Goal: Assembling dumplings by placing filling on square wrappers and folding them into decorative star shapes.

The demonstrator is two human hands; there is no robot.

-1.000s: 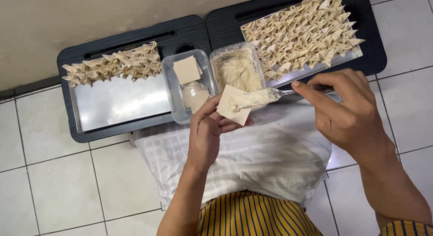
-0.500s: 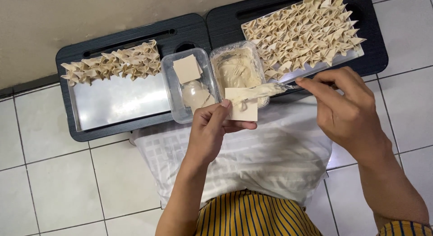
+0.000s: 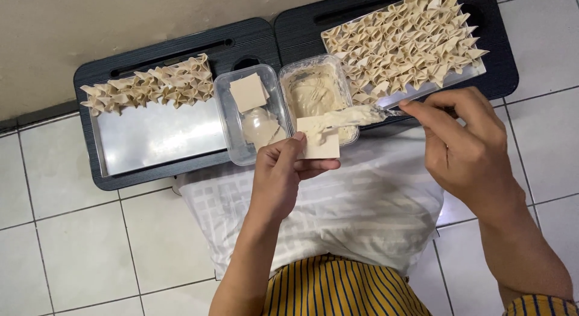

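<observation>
Left hand [image 3: 278, 182]: thumb and fingers pinching a square wrapper [image 3: 320, 141], held flat just in front of the filling tub [image 3: 318, 96].

Right hand [image 3: 467, 148]: fingers pressed together around the handle of a spreading knife [image 3: 356, 116], blade loaded with pale paste and now laid across the wrapper's upper edge. A second ago the wrapper hung tilted and lower; it has since been levelled and raised to the blade, which suggests the filling is being spread.

Left of the filling tub, touching it: clear tub [image 3: 247, 117] with spare wrappers.

Right of and behind it: metal tray [image 3: 422, 89] crowded with folded pieces.

Far left: second metal tray [image 3: 157, 135], one row only.

Nearer than the tub: white cloth [image 3: 362, 213] over the lap.
</observation>
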